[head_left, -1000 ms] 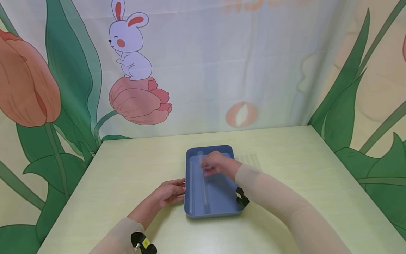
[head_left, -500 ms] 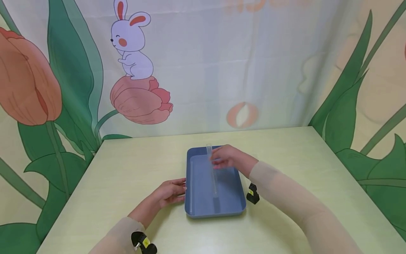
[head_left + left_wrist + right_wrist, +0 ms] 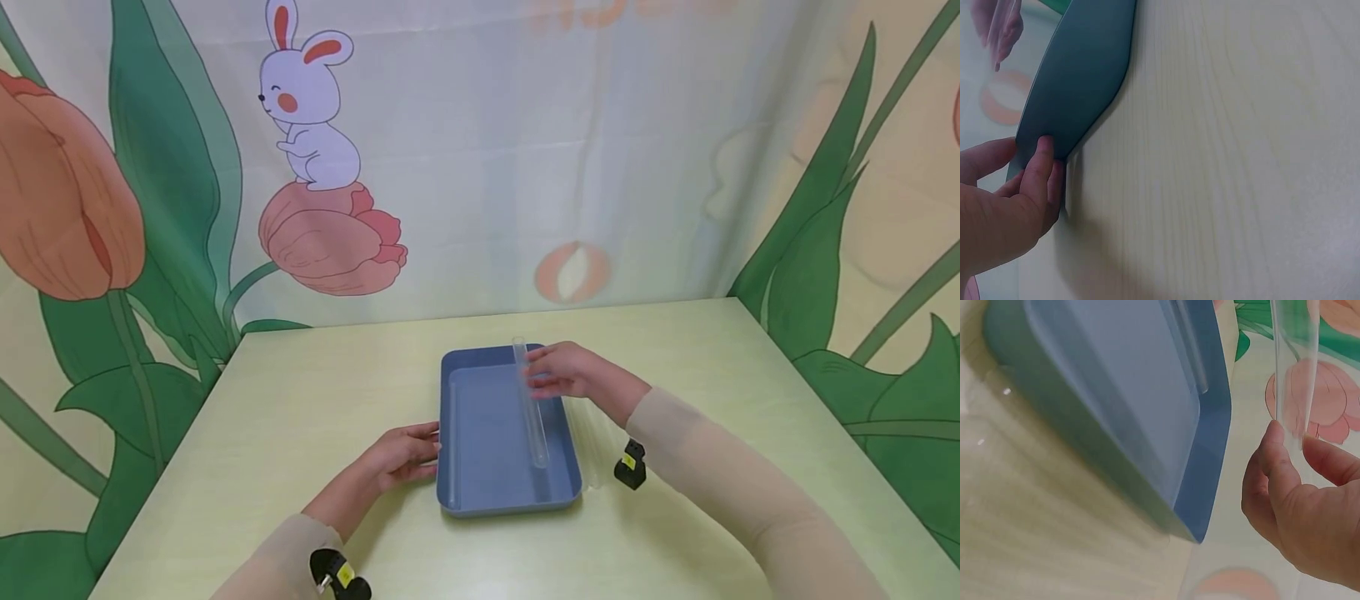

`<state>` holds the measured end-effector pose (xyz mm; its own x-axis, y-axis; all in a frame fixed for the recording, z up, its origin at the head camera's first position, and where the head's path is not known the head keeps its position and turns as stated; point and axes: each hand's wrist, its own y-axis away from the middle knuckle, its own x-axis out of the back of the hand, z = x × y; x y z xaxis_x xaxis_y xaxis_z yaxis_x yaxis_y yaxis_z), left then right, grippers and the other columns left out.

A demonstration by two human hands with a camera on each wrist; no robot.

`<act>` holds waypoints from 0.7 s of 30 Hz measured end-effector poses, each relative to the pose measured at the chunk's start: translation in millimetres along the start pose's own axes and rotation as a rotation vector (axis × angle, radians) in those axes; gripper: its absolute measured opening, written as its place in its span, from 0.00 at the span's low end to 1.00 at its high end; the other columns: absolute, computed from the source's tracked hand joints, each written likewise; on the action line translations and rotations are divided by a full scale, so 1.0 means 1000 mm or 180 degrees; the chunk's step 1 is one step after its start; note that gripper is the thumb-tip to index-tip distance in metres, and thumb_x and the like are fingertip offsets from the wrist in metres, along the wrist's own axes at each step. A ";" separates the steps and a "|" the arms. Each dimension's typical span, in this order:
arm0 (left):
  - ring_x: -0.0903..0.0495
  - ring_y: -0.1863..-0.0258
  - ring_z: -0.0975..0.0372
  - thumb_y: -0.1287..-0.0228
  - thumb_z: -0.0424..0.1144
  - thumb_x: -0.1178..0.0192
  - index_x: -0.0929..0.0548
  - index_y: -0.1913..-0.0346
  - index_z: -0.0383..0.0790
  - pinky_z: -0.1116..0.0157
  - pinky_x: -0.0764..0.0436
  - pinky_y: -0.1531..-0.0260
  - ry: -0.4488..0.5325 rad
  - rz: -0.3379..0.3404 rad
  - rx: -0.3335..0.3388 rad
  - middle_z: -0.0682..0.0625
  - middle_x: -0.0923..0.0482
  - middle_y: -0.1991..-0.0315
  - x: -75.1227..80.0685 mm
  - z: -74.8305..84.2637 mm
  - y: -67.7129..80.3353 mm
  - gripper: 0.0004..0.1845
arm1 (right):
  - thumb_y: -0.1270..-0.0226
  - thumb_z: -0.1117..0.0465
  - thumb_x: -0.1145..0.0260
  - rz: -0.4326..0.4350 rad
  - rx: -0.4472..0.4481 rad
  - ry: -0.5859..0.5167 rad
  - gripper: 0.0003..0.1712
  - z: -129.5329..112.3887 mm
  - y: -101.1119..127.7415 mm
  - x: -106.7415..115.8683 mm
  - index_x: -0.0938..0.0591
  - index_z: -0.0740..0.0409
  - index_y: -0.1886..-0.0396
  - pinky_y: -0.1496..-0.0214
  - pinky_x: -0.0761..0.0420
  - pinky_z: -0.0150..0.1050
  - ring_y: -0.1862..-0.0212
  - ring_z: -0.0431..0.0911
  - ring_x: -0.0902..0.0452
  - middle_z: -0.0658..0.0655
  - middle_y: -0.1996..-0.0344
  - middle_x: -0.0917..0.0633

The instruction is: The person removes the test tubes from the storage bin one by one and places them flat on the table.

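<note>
My right hand pinches a clear test tube near its upper end, between thumb and fingers. The tube slants over the right half of a blue rectangular tray, its rounded end toward me. In the right wrist view the tube rises from between the thumb and fingertips. My left hand stays at the tray's left side; in the left wrist view its fingers touch the outer wall and rim. Along the tray's left inner side lies another clear tube.
Just right of the tray, several faint clear tubes lie on the pale wood-grain table. A printed curtain with a rabbit and flowers hangs behind the table. Each wrist carries a small black camera.
My right hand has lifted the test tube from the tray's middle and moved it right, toward the tray's right side. The left hand and tray have stayed in place.
</note>
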<state>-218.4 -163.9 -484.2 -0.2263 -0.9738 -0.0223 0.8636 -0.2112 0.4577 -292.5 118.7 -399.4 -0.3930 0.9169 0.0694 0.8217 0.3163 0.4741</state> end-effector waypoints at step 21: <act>0.16 0.46 0.60 0.30 0.26 0.45 0.37 0.23 0.28 0.64 0.12 0.50 0.0002 0.0009 -0.0012 0.30 0.35 0.25 -0.001 -0.001 0.001 0.33 | 0.20 0.66 0.46 -0.0015 0.0004 -0.0034 0.35 0.018 0.023 0.050 0.45 0.66 0.19 0.58 0.14 0.28 0.55 0.39 0.22 0.65 0.34 0.28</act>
<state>-217.1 -163.4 -484.3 -0.2237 -0.9744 -0.0215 0.8659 -0.2088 0.4546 -285.3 175.9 -400.5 -0.3923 0.9180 0.0577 0.8203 0.3208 0.4735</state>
